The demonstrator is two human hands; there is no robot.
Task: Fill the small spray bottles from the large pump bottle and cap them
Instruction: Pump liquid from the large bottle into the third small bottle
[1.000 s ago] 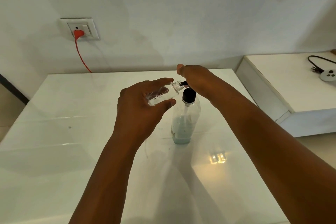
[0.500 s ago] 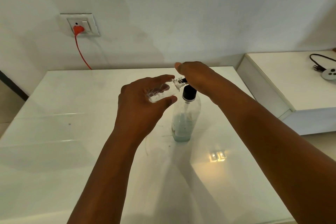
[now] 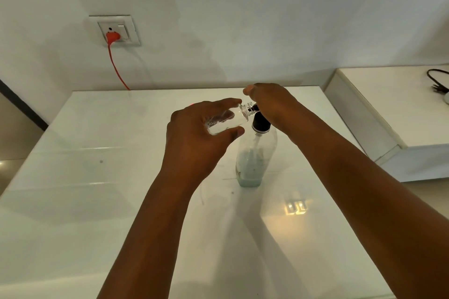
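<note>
Small spray bottle [image 3: 227,122]: lying nearly level above the table [image 3: 97,177], its open neck pointing right at the pump spout.
Left hand [image 3: 194,138]: fingers gripping it.
Pump bottle [image 3: 255,153]: standing upright.
Right hand [image 3: 272,102]: covering the pump head; finger closure hidden.

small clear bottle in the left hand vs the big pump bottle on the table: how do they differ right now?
The small clear plastic spray bottle is tipped nearly sideways in the left hand; the large clear pump bottle stands upright on the glossy white table. The small one's threaded neck is open; the large one has a black pump collar, its head under the right hand. Both are see-through and hold some liquid.
</note>
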